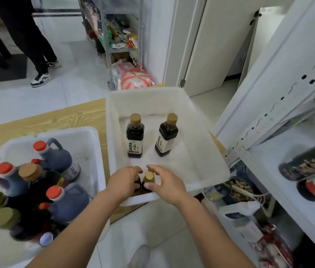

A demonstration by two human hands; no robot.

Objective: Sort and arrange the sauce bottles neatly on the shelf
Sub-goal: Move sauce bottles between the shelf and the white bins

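Evidently both hands are taking a touching pair of small sauce bottles from the near end of the white bin [207, 151]. The left hand [122, 180] curls its fingers over the top of the dark bottle [137, 183], hiding its cap. The right hand [164, 183] curls round the gold-capped bottle [149, 176], thumb on its neck. It would go best to grip at the shoulders, lift straight up clear of the bin wall, then carry them to the shelf [269, 167], right of the right fingers. This bin holds four: the two in hand and two standing bottles [135, 136] beyond the fingertips. Left of the left fingers, the second bin [87, 130] holds roughly six red-capped jugs [56, 157] and three tan-capped bottles [29, 171]; blur makes that count uncertain.
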